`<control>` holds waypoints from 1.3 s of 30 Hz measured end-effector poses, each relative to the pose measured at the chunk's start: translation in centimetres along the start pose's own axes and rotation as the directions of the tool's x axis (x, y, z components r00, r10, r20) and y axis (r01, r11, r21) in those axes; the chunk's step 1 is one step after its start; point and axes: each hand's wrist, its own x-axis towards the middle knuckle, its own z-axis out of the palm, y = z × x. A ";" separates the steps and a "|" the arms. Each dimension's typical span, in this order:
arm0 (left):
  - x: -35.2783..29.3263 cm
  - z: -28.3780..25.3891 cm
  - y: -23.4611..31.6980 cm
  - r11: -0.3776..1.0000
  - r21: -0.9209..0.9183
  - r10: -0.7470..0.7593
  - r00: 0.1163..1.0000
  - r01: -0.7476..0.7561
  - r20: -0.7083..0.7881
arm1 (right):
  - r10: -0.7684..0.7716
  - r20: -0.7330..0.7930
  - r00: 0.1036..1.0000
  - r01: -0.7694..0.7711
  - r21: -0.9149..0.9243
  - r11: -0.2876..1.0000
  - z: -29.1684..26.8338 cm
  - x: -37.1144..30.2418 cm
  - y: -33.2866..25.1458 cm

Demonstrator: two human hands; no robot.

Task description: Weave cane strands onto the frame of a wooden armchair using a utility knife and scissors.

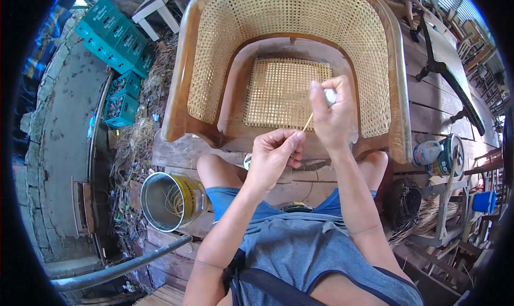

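Head view, far left: teal crates (115,38) stand stacked against a littered strip of ground, with open ones at the lower end of the pile. A grey metal pipe (123,264) slants across the lower left, and a small white stool (156,14) stands near the top. Next comes a yellow bucket (195,195), open toward the camera, with thin loose strands (174,201) curled inside. Across the middle stands a wooden armchair (397,92), its curved back filled with woven cane and a squarer cane panel (284,89) at its seat. Before its front edge, the left hand (273,153) pinches a thin pale strip (308,122) between thumb and forefinger, the other fingers curled under. The strip slants up between the hands to the right hand (333,116), which is closed around a mostly hidden white object (330,96); whether its fingers also grip the strip, I cannot tell. Further right sit a black bag (402,201), a pale plastic jug (426,153), a green tin (452,155) and a blue container (484,201).
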 end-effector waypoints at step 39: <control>-6.3 -11.4 -3.0 0.491 0.834 0.422 0.906 -0.253 0.027 | 0.147 -0.223 0.964 -0.189 -0.178 0.966 -2.9 6.1 3.2</control>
